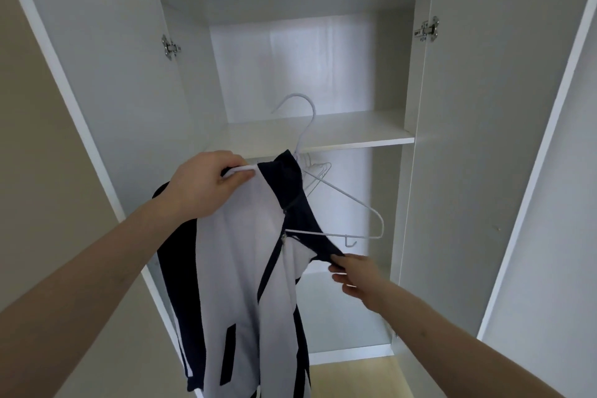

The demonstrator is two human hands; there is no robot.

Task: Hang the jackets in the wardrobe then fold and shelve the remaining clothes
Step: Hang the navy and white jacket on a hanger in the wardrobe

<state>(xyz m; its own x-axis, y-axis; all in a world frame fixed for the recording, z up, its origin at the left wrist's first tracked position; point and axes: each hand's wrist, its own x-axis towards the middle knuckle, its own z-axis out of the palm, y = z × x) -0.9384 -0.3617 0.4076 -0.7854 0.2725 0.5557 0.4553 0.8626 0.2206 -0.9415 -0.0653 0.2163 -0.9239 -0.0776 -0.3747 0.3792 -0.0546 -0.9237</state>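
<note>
The wardrobe stands open with both doors swung wide, a shelf across the middle and a few spare hangers crowded just under it at the far side. In front of it, near and left of centre, hangs the jacket — white with dark panels, front open, most of its length trailing down toward the floor. It sits only half on the hanger: the left shoulder is covered, the right arm of the wire is bare and sticks out to the right, hook pointing up before the shelf. The left hand grips the covered left end, fingers curled round wire and cloth together. The right hand pinches the dark edge of the loose right shoulder between thumb and fingertips, lower and to the right. The risk, as I judge it, lies in that loose side — pulling it over the bare arm could drag the collar off the left end, or the cloth could snag on the small notch hook beneath the bar, and the heavy hanging part may slide the whole jacket off.
</note>
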